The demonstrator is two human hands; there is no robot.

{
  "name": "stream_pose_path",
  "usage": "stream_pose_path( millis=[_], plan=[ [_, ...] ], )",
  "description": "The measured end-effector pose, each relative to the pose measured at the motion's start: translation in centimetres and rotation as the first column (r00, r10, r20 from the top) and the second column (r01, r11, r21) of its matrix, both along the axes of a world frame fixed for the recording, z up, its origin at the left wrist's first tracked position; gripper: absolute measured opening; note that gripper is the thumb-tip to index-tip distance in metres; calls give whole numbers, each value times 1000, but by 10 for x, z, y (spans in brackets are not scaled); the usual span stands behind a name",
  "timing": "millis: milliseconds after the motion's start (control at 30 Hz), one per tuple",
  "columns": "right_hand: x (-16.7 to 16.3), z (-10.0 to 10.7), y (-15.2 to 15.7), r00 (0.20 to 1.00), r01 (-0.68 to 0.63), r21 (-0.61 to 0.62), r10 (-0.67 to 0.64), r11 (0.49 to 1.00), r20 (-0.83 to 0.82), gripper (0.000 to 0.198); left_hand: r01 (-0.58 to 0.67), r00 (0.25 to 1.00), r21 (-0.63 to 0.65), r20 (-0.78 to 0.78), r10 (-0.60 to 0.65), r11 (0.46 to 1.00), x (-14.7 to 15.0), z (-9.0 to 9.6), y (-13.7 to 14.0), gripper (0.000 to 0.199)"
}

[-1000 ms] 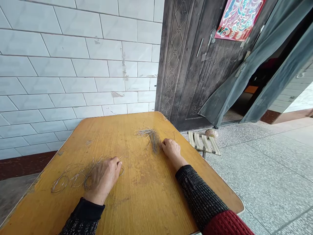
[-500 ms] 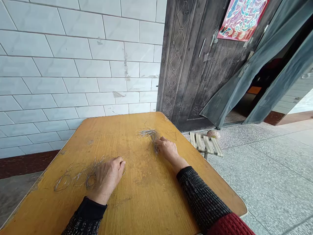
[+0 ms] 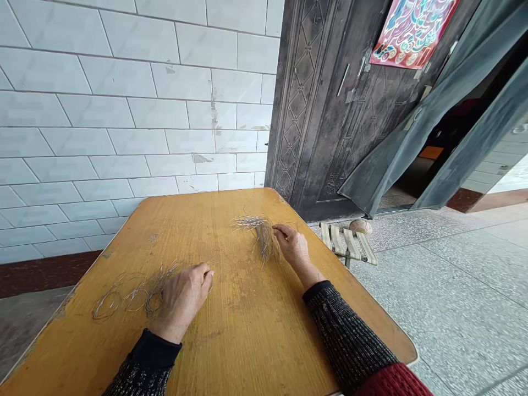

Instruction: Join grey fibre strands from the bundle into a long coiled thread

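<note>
My left hand [image 3: 184,300] rests closed on the wooden table [image 3: 231,352], its fingers curled round thin metal wires. Looped and tangled wires [image 3: 142,291] spread out to its left, and fine ends poke out past the thumb. Farther off, a loose heap of short thin wires [image 3: 264,236] lies on the tabletop, some strands pointing left and others toward me. Just right of this heap, my right hand [image 3: 293,245] is pinched shut with thumb and forefinger together. A fine wire appears to be in that pinch, though most of it is hard to make out.
A white tiled wall [image 3: 165,126] stands behind the table. To the right are a dark carved door [image 3: 313,121], a grey-green curtain [image 3: 383,165] and a folding stool with webbing straps [image 3: 350,242] close to the table's right edge.
My right hand has drawn back slightly to the right from the wire heap, its fingertips lifting off it. Strands at the heap's right side have spread. My left hand stays in place.
</note>
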State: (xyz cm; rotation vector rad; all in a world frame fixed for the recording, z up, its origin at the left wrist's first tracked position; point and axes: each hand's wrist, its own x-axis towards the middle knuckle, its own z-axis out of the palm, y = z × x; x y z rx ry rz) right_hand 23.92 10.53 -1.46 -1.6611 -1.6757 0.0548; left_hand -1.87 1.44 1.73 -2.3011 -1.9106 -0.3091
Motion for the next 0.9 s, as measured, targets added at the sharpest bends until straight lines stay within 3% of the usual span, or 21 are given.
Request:
stream_pose_path(
  millis=[167, 300, 500, 633, 900],
  plan=[
    [2, -4, 0, 998, -57, -71, 59, 996, 29, 31, 0, 1000, 2, -2, 0, 1000, 0, -3, 2, 30],
    [12, -6, 8, 1000, 1, -160, 4, 987, 31, 35, 7, 1000, 25, -12, -7, 1000, -1, -6, 3, 31],
    [33, 5, 42, 996, 81, -294, -72, 952, 43, 28, 23, 999, 24, -32, -22, 999, 0, -6, 1, 31],
    [29, 9, 67, 993, 111, -372, -92, 921, 68, 27, 30, 999, 7, -30, -29, 1000, 3, -7, 0, 31],
    [18, -2, 87, 985, 112, -382, -153, 917, -81, 14, 29, 1000, -15, 1, -29, 999, 5, -8, 0, 32]
  ],
)
